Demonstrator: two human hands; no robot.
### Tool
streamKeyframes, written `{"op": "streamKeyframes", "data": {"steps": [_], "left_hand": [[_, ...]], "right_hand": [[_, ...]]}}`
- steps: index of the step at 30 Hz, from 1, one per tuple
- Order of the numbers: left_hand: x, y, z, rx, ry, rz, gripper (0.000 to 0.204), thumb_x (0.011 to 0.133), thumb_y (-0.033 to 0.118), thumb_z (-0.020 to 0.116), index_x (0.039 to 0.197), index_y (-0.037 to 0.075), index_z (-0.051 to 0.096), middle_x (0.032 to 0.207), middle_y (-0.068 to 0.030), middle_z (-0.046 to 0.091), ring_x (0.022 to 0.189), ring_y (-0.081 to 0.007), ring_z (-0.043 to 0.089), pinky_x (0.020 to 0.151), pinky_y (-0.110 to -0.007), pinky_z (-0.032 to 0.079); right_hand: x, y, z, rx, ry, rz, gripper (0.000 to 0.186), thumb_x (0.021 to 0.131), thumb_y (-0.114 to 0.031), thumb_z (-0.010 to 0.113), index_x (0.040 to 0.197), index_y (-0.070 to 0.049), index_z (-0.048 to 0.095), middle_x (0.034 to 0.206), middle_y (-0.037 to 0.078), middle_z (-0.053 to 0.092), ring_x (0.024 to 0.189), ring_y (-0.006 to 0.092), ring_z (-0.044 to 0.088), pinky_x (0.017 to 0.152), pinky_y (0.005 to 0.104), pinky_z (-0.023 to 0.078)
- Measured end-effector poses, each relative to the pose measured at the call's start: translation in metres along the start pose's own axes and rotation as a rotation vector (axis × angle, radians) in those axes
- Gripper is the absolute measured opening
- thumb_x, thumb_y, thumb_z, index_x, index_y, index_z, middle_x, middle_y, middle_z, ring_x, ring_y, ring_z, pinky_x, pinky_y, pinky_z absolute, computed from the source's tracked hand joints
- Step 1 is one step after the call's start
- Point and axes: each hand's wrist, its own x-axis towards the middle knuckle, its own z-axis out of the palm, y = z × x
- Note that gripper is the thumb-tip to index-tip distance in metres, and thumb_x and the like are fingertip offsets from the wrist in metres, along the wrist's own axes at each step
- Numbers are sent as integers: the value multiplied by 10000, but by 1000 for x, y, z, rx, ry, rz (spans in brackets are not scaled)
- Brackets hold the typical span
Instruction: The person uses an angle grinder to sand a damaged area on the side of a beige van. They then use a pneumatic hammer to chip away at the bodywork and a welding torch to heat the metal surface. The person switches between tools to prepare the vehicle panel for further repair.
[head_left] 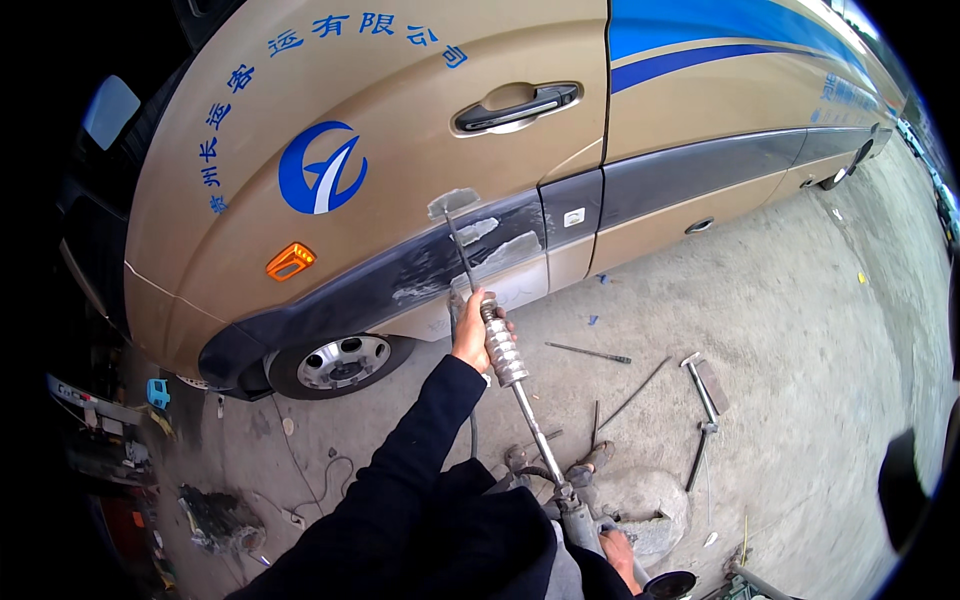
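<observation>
My left hand is wrapped round the front of a slide hammer dent puller, just at the upper end of its ribbed metal weight. From there its thin rod reaches to a bare, sanded patch on the gold van door; whether the tip is attached cannot be made out. Low in the view, my right hand is closed at the tool's grey rear handle, its fingers partly hidden. Below the patch, the dark lower trim shows scraped, whitish areas.
The van's front wheel stands at the left, with the door handle above. On the concrete lie a hammer, a thin metal bar and a cable. My shoes are beneath the tool. A blue object sits far left.
</observation>
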Motion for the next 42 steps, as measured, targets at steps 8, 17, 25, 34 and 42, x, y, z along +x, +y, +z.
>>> {"op": "streamKeyframes", "data": {"steps": [8, 17, 25, 34, 42], "left_hand": [[2, -3, 0, 7, 14, -4, 405, 951, 490, 528, 1132, 131, 486, 829, -56, 542, 631, -198, 599, 546, -401, 544], [0, -3, 2, 12, 21, 12, 398, 957, 487, 520, 1133, 132, 491, 828, -60, 543, 633, -202, 599, 550, -405, 546], [4, -4, 3, 20, 23, 29, 402, 961, 492, 510, 1135, 130, 492, 822, -62, 542, 632, -202, 599, 546, -404, 546], [1, -5, 8, -29, 52, 23, 361, 967, 459, 512, 1115, 132, 476, 771, -59, 538, 590, -213, 585, 511, -408, 525], [-1, -7, 7, -31, 53, 4, 464, 944, 540, 528, 1156, 133, 464, 796, -71, 563, 599, -202, 594, 520, -388, 531]], "right_hand": [[-2, 6, -3, 48, -11, 13, 333, 771, -247, 652, 1009, -13, 658, 894, 149, 624, 837, 343, 619, 726, 419, 462], [2, 7, -8, 84, -29, 28, 325, 773, -242, 653, 1012, -22, 660, 884, 143, 626, 834, 331, 621, 734, 421, 463], [4, 11, -13, 83, -44, 63, 339, 770, -241, 654, 1024, -16, 660, 896, 151, 622, 836, 350, 613, 726, 397, 475], [11, 3, -21, 123, -50, 116, 351, 798, -258, 636, 1055, -19, 655, 920, 156, 623, 873, 354, 612, 788, 420, 470], [6, 12, -15, 110, -41, 64, 333, 798, -230, 626, 1054, -20, 655, 901, 158, 624, 839, 356, 608, 750, 403, 472]]}}
